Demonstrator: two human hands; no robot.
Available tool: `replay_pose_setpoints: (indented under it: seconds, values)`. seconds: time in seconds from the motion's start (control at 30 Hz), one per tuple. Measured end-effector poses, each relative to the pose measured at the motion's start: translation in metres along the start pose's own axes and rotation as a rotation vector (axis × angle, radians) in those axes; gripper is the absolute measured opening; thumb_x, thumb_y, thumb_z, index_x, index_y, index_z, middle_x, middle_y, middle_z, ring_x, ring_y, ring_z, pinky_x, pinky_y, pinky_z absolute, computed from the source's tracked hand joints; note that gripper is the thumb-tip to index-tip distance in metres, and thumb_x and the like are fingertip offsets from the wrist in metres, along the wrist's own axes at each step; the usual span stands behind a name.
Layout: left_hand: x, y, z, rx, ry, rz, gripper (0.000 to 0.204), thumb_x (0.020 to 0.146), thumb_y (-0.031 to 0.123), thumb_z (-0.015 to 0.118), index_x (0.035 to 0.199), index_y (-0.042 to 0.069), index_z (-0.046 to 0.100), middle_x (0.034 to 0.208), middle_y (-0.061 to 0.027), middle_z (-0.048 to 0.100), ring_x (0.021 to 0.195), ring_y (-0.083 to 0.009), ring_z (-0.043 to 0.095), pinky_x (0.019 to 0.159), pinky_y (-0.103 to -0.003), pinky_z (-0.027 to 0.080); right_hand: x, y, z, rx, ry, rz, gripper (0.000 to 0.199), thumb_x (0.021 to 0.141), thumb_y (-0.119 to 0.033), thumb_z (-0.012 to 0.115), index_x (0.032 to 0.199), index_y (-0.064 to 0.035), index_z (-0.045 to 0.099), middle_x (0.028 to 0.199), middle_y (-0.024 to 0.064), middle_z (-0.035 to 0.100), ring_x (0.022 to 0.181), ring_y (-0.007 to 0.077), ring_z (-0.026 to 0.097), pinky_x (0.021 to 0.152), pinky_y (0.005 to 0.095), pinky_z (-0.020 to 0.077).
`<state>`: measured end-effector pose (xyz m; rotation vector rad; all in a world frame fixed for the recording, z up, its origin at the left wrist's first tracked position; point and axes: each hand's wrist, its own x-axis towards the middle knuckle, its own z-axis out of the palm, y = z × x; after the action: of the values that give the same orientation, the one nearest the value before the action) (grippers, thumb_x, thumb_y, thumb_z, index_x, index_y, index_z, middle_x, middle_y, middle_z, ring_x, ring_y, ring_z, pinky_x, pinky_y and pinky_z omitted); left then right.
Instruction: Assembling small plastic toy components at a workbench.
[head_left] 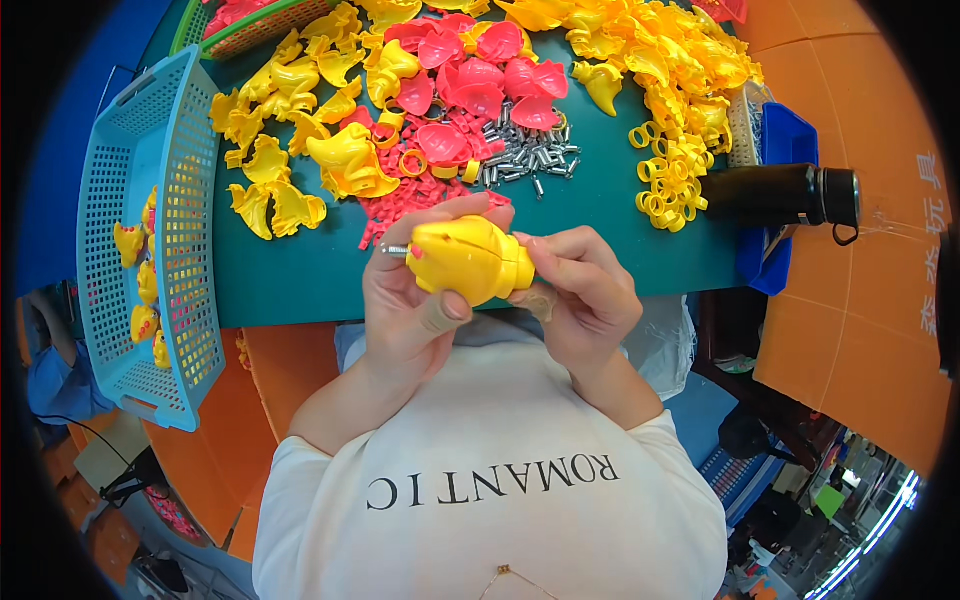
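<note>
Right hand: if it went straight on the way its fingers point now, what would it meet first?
The yellow toy: the right hand points left into its near end and appears to be pinching it already. Beyond is the left hand, though depth is unclear.

one white t-shirt point(495, 535), short sleeves point(690, 460), single row of black lettering point(489, 483); one fine chain point(527, 582), small gold-toned pendant point(503, 570); tan thumb wraps point(438, 314), left hand point(402, 305), right hand point(597, 298).

black lettering point(494, 483) — upside down — spans the white shirt point(500, 540); pale characters point(929, 245) mark the orange panel point(850, 320).
</note>
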<state>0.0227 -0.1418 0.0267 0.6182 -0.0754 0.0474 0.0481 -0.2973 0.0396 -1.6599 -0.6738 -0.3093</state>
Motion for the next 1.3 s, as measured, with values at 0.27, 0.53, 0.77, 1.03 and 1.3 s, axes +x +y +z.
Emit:
replay_pose_setpoints:
  seconds: [0.27,0.53,0.77,1.03,1.3]
  values:
    - [0.009,0.005,0.000,0.156,-0.208,0.119,0.059,0.073,0.011,0.081,0.124,0.005,0.052,0.130,-0.0235,0.050,0.120,-0.0285,0.052,0.098,-0.037,0.046,-0.020,0.014,0.015,0.341,0.130,0.171,0.036,0.074,0.010,0.071,0.108,0.0019,0.063,0.106,0.0165,0.060,0.096,0.0213,0.062,0.080,0.0300,0.0534]
    - [0.024,-0.038,-0.003,0.898,-0.197,0.140,0.044,0.068,0.002,0.080,0.106,0.002,0.056,0.119,-0.0153,0.059,0.110,-0.0252,0.060,0.088,-0.033,0.053,0.004,0.008,-0.046,0.241,-0.042,0.352,0.046,0.073,0.001,0.074,0.117,0.0019,0.061,0.125,0.0195,0.055,0.116,0.0264,0.053,0.099,0.0375,0.0420]
    - [0.029,-0.047,0.001,1.187,-0.320,0.195,0.038,0.068,-0.006,0.073,0.105,0.001,0.065,0.109,-0.0156,0.063,0.105,-0.0284,0.062,0.086,-0.036,0.052,-0.029,0.041,-0.051,0.087,0.045,0.453,0.035,0.072,0.008,0.073,0.106,0.0005,0.068,0.105,0.0144,0.063,0.102,0.0219,0.060,0.085,0.0288,0.0505]
    - [0.031,-0.050,-0.009,1.287,-0.348,0.332,0.040,0.068,-0.008,0.071,0.107,0.000,0.065,0.105,-0.0155,0.064,0.100,-0.0291,0.064,0.086,-0.035,0.053,-0.032,0.067,-0.044,0.006,0.075,0.095,0.018,0.073,0.002,0.075,0.091,0.0007,0.069,0.097,0.0091,0.062,0.089,0.0185,0.058,0.074,0.0278,0.0484]
    - [0.031,-0.050,-0.010,1.300,-0.352,0.379,0.040,0.069,-0.004,0.073,0.108,0.000,0.064,0.105,-0.0151,0.064,0.096,-0.0290,0.065,0.081,-0.034,0.054,-0.033,0.058,-0.057,0.270,0.071,0.463,0.027,0.077,0.005,0.071,0.104,0.0031,0.068,0.099,0.0095,0.061,0.091,0.0137,0.061,0.074,0.0214,0.0520]
